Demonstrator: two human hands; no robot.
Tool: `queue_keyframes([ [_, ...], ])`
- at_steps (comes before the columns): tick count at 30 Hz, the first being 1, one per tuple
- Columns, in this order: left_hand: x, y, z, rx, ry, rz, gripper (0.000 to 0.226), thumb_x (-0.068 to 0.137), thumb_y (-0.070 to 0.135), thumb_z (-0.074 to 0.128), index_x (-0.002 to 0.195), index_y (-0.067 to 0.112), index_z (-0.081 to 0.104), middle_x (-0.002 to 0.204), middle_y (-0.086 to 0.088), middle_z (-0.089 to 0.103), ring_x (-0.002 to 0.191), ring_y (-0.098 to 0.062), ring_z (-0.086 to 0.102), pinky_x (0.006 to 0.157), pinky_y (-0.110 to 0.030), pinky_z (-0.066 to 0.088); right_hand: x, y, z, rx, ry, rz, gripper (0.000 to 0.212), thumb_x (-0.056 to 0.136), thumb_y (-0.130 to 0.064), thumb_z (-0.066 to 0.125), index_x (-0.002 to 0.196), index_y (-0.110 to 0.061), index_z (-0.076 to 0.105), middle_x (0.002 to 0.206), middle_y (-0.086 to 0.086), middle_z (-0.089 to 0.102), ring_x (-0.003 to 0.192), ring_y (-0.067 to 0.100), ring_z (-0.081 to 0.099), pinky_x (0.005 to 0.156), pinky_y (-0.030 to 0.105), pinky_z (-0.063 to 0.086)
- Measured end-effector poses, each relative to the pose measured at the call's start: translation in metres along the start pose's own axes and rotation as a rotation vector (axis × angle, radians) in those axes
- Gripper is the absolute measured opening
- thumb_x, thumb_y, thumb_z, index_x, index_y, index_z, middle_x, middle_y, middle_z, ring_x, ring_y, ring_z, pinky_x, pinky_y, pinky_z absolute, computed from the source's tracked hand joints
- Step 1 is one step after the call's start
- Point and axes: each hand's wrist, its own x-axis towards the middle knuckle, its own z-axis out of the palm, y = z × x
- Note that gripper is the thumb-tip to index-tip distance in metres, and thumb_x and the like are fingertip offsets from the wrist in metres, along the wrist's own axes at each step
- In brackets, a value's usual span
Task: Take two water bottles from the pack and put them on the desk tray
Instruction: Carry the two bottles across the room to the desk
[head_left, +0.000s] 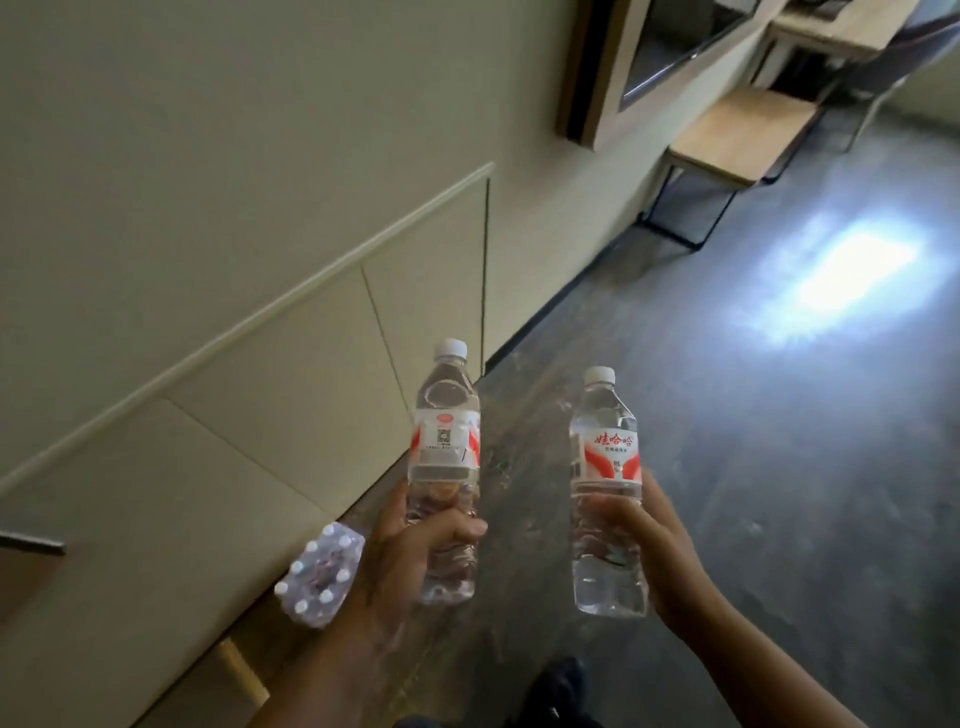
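Two water bottles, left bottle (444, 467) and right bottle (607, 493), are riding upright, the left hand (410, 551) and right hand (660, 551) each closing round one low for carrying, with the pack (319, 582) sitting on the floor below

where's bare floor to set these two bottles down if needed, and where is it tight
The open floor to the right of the right hand and its bottle is bare out to the bright glare patch. It is tight by the wall: the pack lies there beside the left hand and its bottle. Far ahead, the wooden bench crowds the wall side.
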Motion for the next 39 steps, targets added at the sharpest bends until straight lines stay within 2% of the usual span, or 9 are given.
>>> queue_keyframes([
  [3,0.019,0.006,0.06,0.046,-0.079,-0.024,0.061,0.061,0.02,0.082,0.121,0.018,0.069,0.096,-0.008,0.079,0.09,-0.028,0.078,0.075,-0.038,0.062,0.004,-0.005,-0.056,0.039,0.088,-0.009,0.082,0.065,-0.055,0.076,0.137,-0.02,0.056,0.12,0.009,0.077,0.101,0.029,0.08,0.093,0.053,0.065],
  [8,0.057,0.014,0.163,0.099,-0.201,-0.061,0.075,0.048,0.023,0.089,0.119,0.009,0.069,0.1,-0.018,0.074,0.091,-0.035,0.074,0.081,-0.046,0.06,0.016,-0.009,-0.15,0.101,0.223,-0.005,0.078,0.062,-0.056,0.077,0.131,-0.024,0.058,0.117,0.007,0.079,0.098,0.024,0.082,0.083,0.041,0.067],
  [14,0.098,0.014,0.269,0.136,-0.294,-0.057,0.064,0.06,0.013,0.081,0.122,0.007,0.07,0.105,-0.019,0.073,0.092,-0.035,0.072,0.073,-0.042,0.06,0.027,-0.016,-0.242,0.153,0.339,-0.015,0.089,0.06,-0.059,0.077,0.137,-0.019,0.054,0.122,0.01,0.075,0.103,0.03,0.079,0.094,0.05,0.065],
  [20,0.129,0.021,0.348,0.206,-0.367,-0.064,0.077,0.045,0.027,0.09,0.119,0.012,0.075,0.096,-0.011,0.081,0.086,-0.032,0.08,0.077,-0.047,0.064,0.04,-0.024,-0.301,0.225,0.446,-0.035,0.082,0.061,-0.058,0.077,0.132,-0.023,0.057,0.116,0.005,0.079,0.098,0.023,0.082,0.082,0.037,0.066],
  [24,0.164,0.027,0.391,0.235,-0.428,-0.062,0.065,0.052,0.02,0.089,0.115,0.014,0.076,0.093,-0.008,0.084,0.081,-0.028,0.083,0.068,-0.038,0.065,0.065,-0.031,-0.333,0.261,0.505,-0.034,0.076,0.062,-0.056,0.079,0.128,-0.025,0.059,0.107,-0.001,0.082,0.095,0.022,0.082,0.074,0.031,0.066],
  [28,0.213,0.04,0.44,0.213,-0.452,-0.096,0.059,0.045,0.023,0.091,0.104,0.018,0.082,0.105,-0.022,0.083,0.092,-0.043,0.081,0.078,-0.054,0.067,0.109,-0.042,-0.367,0.28,0.536,-0.037,0.065,0.064,-0.05,0.083,0.121,-0.026,0.063,0.107,0.002,0.082,0.092,0.025,0.083,0.071,0.029,0.066],
  [31,0.261,0.052,0.482,0.19,-0.47,-0.112,0.056,0.047,0.021,0.091,0.102,0.021,0.084,0.105,-0.022,0.083,0.087,-0.04,0.082,0.072,-0.049,0.066,0.156,-0.055,-0.399,0.286,0.565,-0.043,0.064,0.064,-0.05,0.083,0.122,-0.027,0.064,0.107,0.002,0.083,0.095,0.026,0.082,0.073,0.03,0.066],
  [36,0.344,0.094,0.558,0.258,-0.496,-0.122,0.069,0.046,0.022,0.091,0.113,0.011,0.079,0.112,-0.029,0.081,0.104,-0.053,0.077,0.1,-0.072,0.059,0.243,-0.09,-0.457,0.282,0.62,-0.02,0.069,0.063,-0.05,0.083,0.125,-0.024,0.064,0.112,0.006,0.083,0.097,0.027,0.082,0.077,0.033,0.066],
  [39,0.392,0.125,0.604,0.289,-0.527,-0.13,0.077,0.043,0.024,0.091,0.117,0.008,0.076,0.113,-0.026,0.082,0.11,-0.053,0.076,0.103,-0.071,0.058,0.292,-0.116,-0.494,0.274,0.666,-0.036,0.07,0.063,-0.051,0.082,0.125,-0.024,0.064,0.112,0.005,0.082,0.097,0.024,0.082,0.075,0.03,0.066],
])
